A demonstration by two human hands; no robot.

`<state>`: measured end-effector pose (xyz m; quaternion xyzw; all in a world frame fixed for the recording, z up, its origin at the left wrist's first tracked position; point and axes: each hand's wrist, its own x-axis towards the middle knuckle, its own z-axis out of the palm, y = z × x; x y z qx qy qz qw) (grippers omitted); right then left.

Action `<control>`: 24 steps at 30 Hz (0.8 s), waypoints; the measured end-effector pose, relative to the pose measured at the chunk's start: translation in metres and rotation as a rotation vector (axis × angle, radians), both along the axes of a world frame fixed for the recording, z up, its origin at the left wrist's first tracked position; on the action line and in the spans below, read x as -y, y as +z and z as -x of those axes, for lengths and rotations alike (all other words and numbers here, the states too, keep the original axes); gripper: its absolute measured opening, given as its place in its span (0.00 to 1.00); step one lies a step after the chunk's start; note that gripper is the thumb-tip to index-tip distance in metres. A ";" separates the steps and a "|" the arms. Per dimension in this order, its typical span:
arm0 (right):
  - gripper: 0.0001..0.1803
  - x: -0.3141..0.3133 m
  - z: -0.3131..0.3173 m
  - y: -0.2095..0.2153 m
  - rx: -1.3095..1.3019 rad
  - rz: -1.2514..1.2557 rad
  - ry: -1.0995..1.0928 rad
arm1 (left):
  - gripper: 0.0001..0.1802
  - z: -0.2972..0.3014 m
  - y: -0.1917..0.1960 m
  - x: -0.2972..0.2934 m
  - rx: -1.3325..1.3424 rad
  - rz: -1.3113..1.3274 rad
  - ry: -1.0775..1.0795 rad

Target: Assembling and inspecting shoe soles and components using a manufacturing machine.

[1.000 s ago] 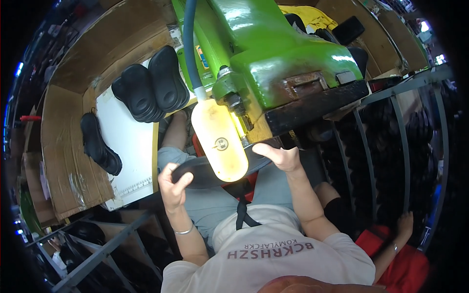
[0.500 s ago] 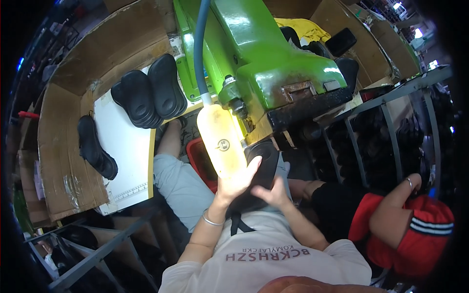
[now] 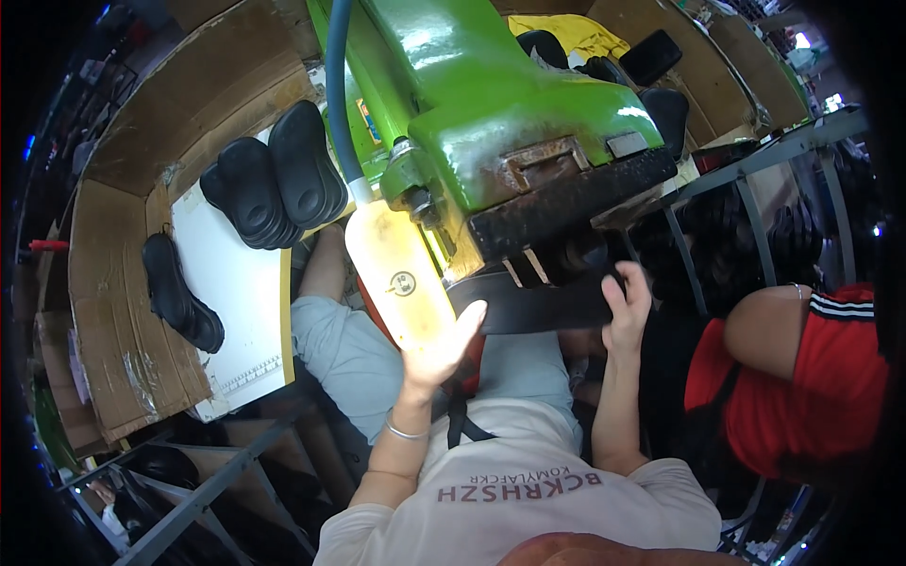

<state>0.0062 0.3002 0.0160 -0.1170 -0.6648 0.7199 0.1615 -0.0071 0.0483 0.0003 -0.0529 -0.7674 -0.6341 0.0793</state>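
Note:
A black shoe sole (image 3: 547, 304) lies crosswise in front of my body, just beneath the head of a green machine (image 3: 538, 141). My right hand (image 3: 627, 309) is closed round its right end, thumb and fingers bent at the edge. At the opposite end is my left hand (image 3: 440, 351), its thumb against the sole; a bright yellow-white lamp (image 3: 396, 274) hides its other fingers. Metal parts of the machine sit right over the sole's far edge.
Stacked black soles (image 3: 247, 193) and a single sole (image 3: 179, 294) lie on a white board (image 3: 241, 325) inside a cardboard box (image 3: 113, 283). Metal racks (image 3: 746, 226) hold dark items at right. A person in a red garment (image 3: 840, 377) is close on my right.
The sole has turned from pointing away from me to lying crosswise. My right hand has moved right and closed on its end. The person in red has shifted, and the view has moved slightly.

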 end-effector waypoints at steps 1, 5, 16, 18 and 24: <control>0.09 0.000 0.012 0.002 -0.033 -0.027 0.040 | 0.19 0.001 0.002 0.003 0.094 -0.295 0.034; 0.08 0.038 0.037 0.016 -0.093 0.042 0.160 | 0.21 0.006 0.020 0.044 -0.010 -0.474 -0.021; 0.28 0.117 0.057 0.023 -0.112 0.001 0.457 | 0.19 -0.069 -0.034 0.101 0.390 -0.582 -0.019; 0.32 0.126 0.057 0.018 0.017 -0.032 0.418 | 0.18 -0.084 -0.046 0.094 0.406 -0.596 0.006; 0.14 0.177 0.043 0.028 -0.134 0.494 0.179 | 0.19 -0.107 -0.058 0.092 0.334 -0.786 0.192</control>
